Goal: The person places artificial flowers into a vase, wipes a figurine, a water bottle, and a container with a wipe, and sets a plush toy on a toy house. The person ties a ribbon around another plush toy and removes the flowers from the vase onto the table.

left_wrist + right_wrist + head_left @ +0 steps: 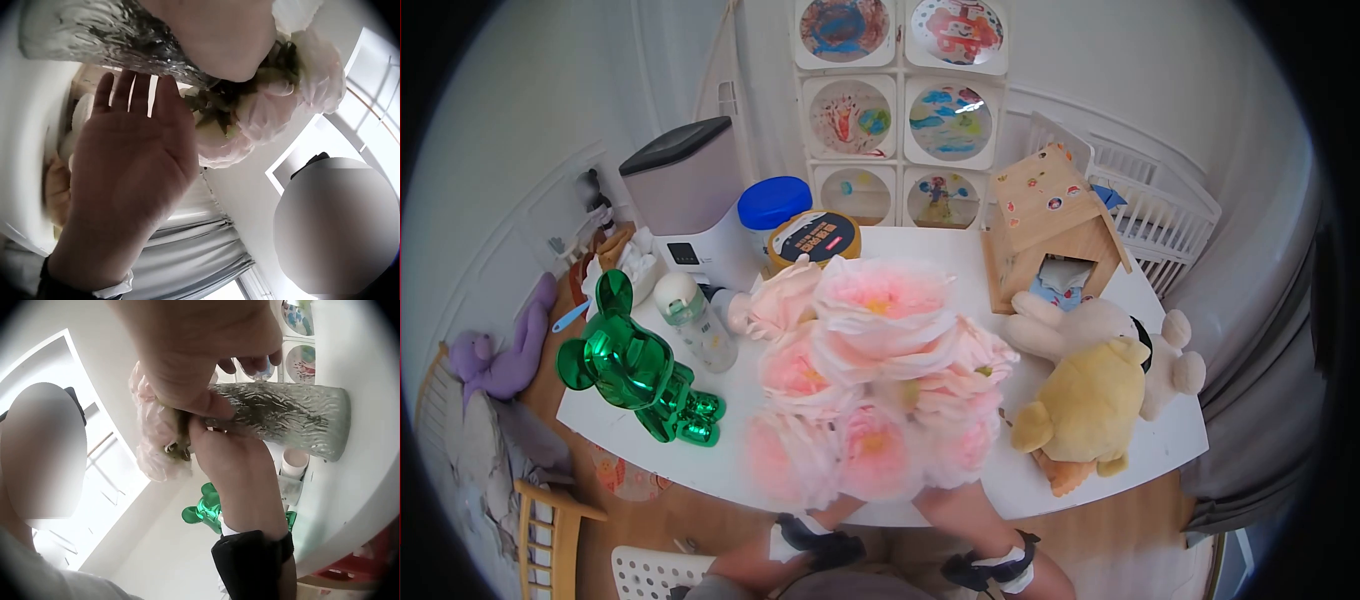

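A big bunch of pale pink flowers (885, 330) fills the middle of the head view and hides both hands there. Its stems stand in a textured clear glass vase (294, 419), whose base is down at the white table. Beside the vase, just below the blooms, is my left hand (237, 462); its fingers are hidden and I cannot tell whether they curl round the glass. On the vase's other side my right hand (128, 162) shows its palm, fingers straight and reaching to the glass, with its thumb (215, 407) against the vase near the top.
A shiny green bear figure (635, 365) and a bottle (700, 325) stand left. Behind are a grey-and-white appliance (690, 190), a blue-lidded tub (775, 205) and a dark-topped tub (815, 238). Right are a wooden house (1040, 220), a white plush (1040, 325) and a yellow plush (1090, 400).
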The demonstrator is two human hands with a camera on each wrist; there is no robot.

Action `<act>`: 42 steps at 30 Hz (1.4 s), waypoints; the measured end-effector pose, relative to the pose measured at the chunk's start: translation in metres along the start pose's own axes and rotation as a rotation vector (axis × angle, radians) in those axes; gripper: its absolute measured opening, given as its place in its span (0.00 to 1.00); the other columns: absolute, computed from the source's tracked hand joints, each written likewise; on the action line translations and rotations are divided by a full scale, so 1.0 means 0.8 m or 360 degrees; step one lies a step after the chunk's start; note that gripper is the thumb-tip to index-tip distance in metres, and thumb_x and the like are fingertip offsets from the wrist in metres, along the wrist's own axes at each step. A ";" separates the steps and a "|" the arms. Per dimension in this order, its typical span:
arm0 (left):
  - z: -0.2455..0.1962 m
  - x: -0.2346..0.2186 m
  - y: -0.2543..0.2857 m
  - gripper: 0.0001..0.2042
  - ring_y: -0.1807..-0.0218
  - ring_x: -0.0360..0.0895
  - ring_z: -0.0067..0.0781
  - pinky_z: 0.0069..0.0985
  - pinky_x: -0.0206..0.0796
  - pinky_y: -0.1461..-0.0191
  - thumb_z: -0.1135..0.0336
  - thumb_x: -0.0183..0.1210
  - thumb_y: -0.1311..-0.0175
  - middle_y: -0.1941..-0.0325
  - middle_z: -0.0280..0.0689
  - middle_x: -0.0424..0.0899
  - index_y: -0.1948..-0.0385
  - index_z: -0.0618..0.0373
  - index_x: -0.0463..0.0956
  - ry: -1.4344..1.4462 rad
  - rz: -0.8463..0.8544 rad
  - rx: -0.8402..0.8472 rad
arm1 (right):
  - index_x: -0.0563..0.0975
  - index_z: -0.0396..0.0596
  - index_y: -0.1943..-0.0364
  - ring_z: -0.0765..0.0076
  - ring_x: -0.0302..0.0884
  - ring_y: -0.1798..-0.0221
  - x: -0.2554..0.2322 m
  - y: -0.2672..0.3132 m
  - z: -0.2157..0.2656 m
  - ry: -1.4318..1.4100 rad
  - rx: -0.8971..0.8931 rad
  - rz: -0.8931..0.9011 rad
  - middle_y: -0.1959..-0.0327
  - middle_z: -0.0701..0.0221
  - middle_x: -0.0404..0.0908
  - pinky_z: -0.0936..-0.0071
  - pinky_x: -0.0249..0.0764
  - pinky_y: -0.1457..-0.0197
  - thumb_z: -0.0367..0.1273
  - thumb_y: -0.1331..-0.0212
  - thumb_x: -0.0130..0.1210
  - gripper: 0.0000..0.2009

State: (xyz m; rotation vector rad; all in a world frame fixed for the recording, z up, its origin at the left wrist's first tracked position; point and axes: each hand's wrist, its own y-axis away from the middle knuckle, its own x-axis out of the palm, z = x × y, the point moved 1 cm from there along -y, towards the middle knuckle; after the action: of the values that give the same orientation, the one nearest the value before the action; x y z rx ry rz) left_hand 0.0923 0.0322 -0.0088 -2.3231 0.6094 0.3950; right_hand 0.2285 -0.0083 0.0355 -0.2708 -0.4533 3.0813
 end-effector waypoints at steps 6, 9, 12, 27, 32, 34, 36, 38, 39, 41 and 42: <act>0.001 -0.016 0.012 0.17 0.43 0.69 0.44 0.35 0.60 0.37 0.71 0.62 0.42 0.50 0.43 0.76 0.51 0.59 0.73 0.0020 -0.0085 -0.0060 | 0.76 0.44 0.45 0.52 0.73 0.39 -0.001 0.000 -0.032 0.0412 -0.0064 -0.0069 0.43 0.59 0.76 0.60 0.68 0.36 0.32 0.50 0.68 0.25; -0.004 -0.020 0.016 0.17 0.44 0.70 0.45 0.35 0.60 0.37 0.71 0.62 0.42 0.50 0.43 0.76 0.51 0.59 0.73 0.0039 -0.0161 -0.0105 | 0.75 0.43 0.45 0.52 0.72 0.38 -0.017 0.000 -0.046 0.0622 0.0029 -0.0017 0.43 0.59 0.76 0.60 0.67 0.35 0.33 0.50 0.69 0.26; 0.006 -0.053 -0.012 0.23 0.40 0.64 0.54 0.41 0.57 0.35 0.69 0.63 0.44 0.48 0.49 0.73 0.46 0.63 0.69 -0.0010 -0.0156 -0.0271 | 0.75 0.43 0.45 0.52 0.72 0.38 -0.018 0.005 -0.055 0.0552 0.0037 0.0052 0.43 0.59 0.76 0.60 0.67 0.35 0.33 0.50 0.69 0.26; 0.073 -0.124 -0.035 0.11 0.69 0.83 0.43 0.37 0.75 0.63 0.63 0.59 0.42 0.72 0.41 0.84 0.60 0.54 0.80 -0.0477 0.0222 -0.0979 | 0.74 0.41 0.44 0.53 0.72 0.38 -0.021 0.017 -0.089 -0.0023 0.0000 -0.0085 0.42 0.58 0.76 0.61 0.67 0.34 0.33 0.50 0.69 0.28; 0.045 -0.123 -0.030 0.07 0.75 0.81 0.31 0.29 0.73 0.68 0.69 0.55 0.35 0.77 0.36 0.82 0.59 0.56 0.79 -0.0540 0.0003 -0.0188 | 0.74 0.41 0.43 0.53 0.72 0.38 -0.020 0.025 -0.086 -0.0060 -0.0028 -0.0245 0.42 0.57 0.76 0.61 0.67 0.34 0.33 0.50 0.69 0.28; 0.020 -0.120 -0.014 0.07 0.75 0.81 0.28 0.27 0.72 0.69 0.71 0.53 0.32 0.77 0.34 0.82 0.59 0.57 0.79 -0.0358 0.0118 -0.0733 | 0.74 0.41 0.43 0.51 0.72 0.38 -0.011 0.033 -0.075 0.0105 -0.0016 -0.0316 0.42 0.56 0.75 0.60 0.67 0.34 0.33 0.50 0.69 0.28; 0.013 -0.114 0.015 0.07 0.70 0.82 0.27 0.26 0.72 0.68 0.72 0.51 0.30 0.72 0.36 0.82 0.59 0.59 0.78 0.0635 -0.0387 -0.1382 | 0.73 0.41 0.43 0.50 0.72 0.38 0.002 0.041 -0.063 0.0260 0.0008 -0.0383 0.41 0.55 0.75 0.60 0.67 0.34 0.32 0.50 0.69 0.28; 0.006 -0.092 0.041 0.07 0.67 0.82 0.28 0.26 0.73 0.66 0.72 0.51 0.30 0.70 0.37 0.82 0.59 0.60 0.78 0.0803 -0.0602 -0.1255 | 0.73 0.41 0.42 0.49 0.72 0.38 0.009 0.047 -0.056 0.0334 0.0038 -0.0421 0.41 0.55 0.75 0.60 0.67 0.34 0.32 0.50 0.68 0.28; 0.002 -0.080 0.054 0.07 0.65 0.82 0.28 0.26 0.74 0.65 0.73 0.50 0.30 0.68 0.38 0.82 0.59 0.61 0.77 0.0982 -0.0841 -0.1120 | 0.74 0.42 0.42 0.47 0.72 0.38 0.013 0.049 -0.052 0.0257 -0.0029 -0.0133 0.41 0.55 0.75 0.59 0.68 0.35 0.31 0.49 0.67 0.27; 0.000 -0.061 0.077 0.06 0.65 0.82 0.29 0.27 0.75 0.63 0.73 0.53 0.32 0.67 0.39 0.82 0.58 0.62 0.77 0.0675 -0.0760 -0.0940 | 0.74 0.43 0.42 0.46 0.72 0.39 0.022 0.050 -0.043 0.0176 -0.0093 0.0138 0.41 0.55 0.75 0.58 0.69 0.35 0.30 0.48 0.65 0.26; -0.002 -0.057 0.080 0.07 0.65 0.82 0.30 0.29 0.75 0.61 0.73 0.56 0.34 0.66 0.40 0.83 0.57 0.63 0.76 0.0378 -0.0695 -0.0739 | 0.75 0.44 0.43 0.45 0.73 0.40 0.028 0.046 -0.036 0.0114 -0.0159 0.0173 0.42 0.55 0.76 0.58 0.71 0.37 0.28 0.47 0.64 0.24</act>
State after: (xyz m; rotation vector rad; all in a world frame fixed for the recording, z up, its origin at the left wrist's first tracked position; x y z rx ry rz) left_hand 0.0203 0.0044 -0.0231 -2.8824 0.1031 0.0540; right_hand 0.2117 -0.0341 -0.0063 -0.4206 -0.6100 3.1457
